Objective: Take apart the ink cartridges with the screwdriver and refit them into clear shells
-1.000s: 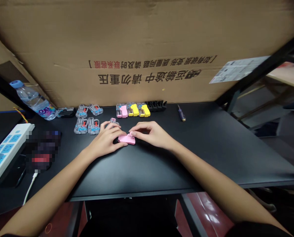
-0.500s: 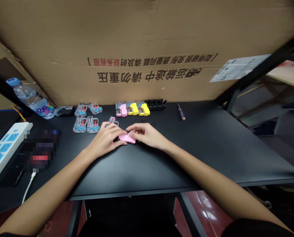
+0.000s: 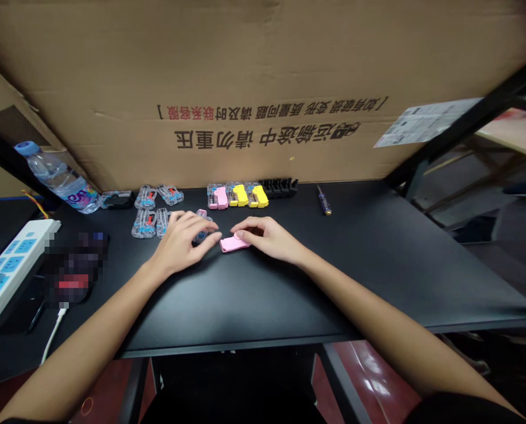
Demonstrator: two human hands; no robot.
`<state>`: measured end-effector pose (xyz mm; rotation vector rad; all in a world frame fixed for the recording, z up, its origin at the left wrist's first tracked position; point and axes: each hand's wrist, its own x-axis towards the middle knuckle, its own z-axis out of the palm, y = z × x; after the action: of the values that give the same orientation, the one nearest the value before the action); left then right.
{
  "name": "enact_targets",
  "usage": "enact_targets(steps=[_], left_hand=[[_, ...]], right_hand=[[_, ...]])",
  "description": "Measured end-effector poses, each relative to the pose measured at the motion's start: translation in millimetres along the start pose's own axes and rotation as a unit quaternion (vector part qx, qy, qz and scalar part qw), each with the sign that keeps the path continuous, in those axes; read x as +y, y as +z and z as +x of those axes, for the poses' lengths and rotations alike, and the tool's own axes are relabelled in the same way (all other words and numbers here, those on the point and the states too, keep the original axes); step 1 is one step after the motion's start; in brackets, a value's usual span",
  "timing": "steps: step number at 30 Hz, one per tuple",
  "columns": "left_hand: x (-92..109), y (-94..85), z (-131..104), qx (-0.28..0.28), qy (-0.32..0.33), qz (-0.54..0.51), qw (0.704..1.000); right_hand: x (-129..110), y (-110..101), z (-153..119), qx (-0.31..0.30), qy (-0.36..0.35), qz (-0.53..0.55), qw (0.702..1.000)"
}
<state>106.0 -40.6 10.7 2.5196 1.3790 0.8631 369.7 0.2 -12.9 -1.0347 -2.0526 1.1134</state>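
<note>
My right hand (image 3: 268,238) pinches a small pink plastic piece (image 3: 233,244) between thumb and fingers, low over the black table (image 3: 227,300). Just left of that piece, my left hand (image 3: 187,238) is open, thumb and fingers apart, touching nothing I can see. Partly behind its fingers lies a clear plastic case with a pink part (image 3: 202,213). More clear cases with blue and red parts (image 3: 143,224) rest to the left. Behind my hands stand a clear case with a pink cover (image 3: 219,198) and two with yellow covers (image 3: 258,196).
Black plastic parts (image 3: 283,188) line the cardboard wall (image 3: 263,70). A screwdriver (image 3: 323,201) lies to the right. At left are a water bottle (image 3: 64,179), a black item (image 3: 117,199), a white power strip (image 3: 18,259) and a blurred-out object (image 3: 75,265) with a white cable (image 3: 53,335).
My left hand has let go of the pink piece and drawn back left, fingers spreading. My right hand keeps the piece, which has shifted slightly right and turned.
</note>
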Motion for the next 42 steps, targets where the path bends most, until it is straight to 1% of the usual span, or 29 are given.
enact_targets(steps=[3, 5, 6, 9, 13, 17, 21, 24, 27, 29, 31, 34, 36, 40, 42], left_hand=[[-8.5, -4.8, 1.8, 0.034, -0.033, 0.027, 0.998], [-16.3, -5.2, 2.0, 0.028, -0.046, 0.053, 0.997], [-19.9, -4.7, 1.8, 0.018, -0.050, 0.066, 0.996], [-26.8, -1.4, 0.7, -0.020, -0.055, 0.089, 0.994], [-24.0, 2.4, 0.0, -0.044, -0.052, 0.050, 0.996], [-15.2, 1.1, 0.9, -0.039, -0.049, 0.008, 0.998], [-14.2, -3.4, 1.4, -0.019, -0.030, 0.036, 0.999], [-19.6, -4.4, 0.3, -0.042, -0.012, 0.061, 0.997], [-24.6, -3.0, -1.4, -0.080, 0.002, 0.067, 0.995], [-25.8, -1.9, -2.2, -0.093, 0.004, 0.067, 0.993], [-25.6, -1.3, -2.6, -0.097, 0.002, 0.067, 0.993], [-24.7, -1.0, -3.0, -0.102, 0.004, 0.062, 0.993], [-24.4, -0.9, -3.4, -0.104, 0.008, 0.057, 0.993], [-24.0, -0.9, -3.7, -0.107, 0.005, 0.046, 0.993], [-23.8, -1.2, -3.3, -0.105, 0.001, 0.041, 0.994]], right_hand=[[-3.2, -4.8, -0.8, 0.059, -0.035, -0.063, 0.996], [-6.9, -7.3, -1.9, 0.088, -0.041, -0.094, 0.991], [-8.9, -8.4, -2.7, 0.088, -0.036, -0.101, 0.990], [-15.2, -10.3, -5.9, 0.050, -0.021, -0.106, 0.993], [-19.5, -8.1, -9.1, 0.002, -0.039, -0.137, 0.990], [-17.1, -7.2, -9.3, -0.008, -0.073, -0.163, 0.984], [-14.5, -10.1, -8.8, 0.005, -0.098, -0.146, 0.984], [-14.2, -11.9, -9.2, 0.012, -0.085, -0.141, 0.986], [-15.2, -13.1, -9.9, -0.032, -0.078, -0.155, 0.984], [-16.3, -13.6, -10.1, -0.064, -0.076, -0.158, 0.982], [-17.2, -13.9, -10.2, -0.078, -0.067, -0.153, 0.983], [-17.4, -14.4, -10.1, -0.067, -0.052, -0.151, 0.985], [-17.0, -15.0, -9.9, -0.067, -0.063, -0.149, 0.984], [-16.6, -15.7, -8.9, -0.098, -0.090, -0.149, 0.980], [-17.1, -15.5, -8.1, -0.092, -0.092, -0.138, 0.982]])
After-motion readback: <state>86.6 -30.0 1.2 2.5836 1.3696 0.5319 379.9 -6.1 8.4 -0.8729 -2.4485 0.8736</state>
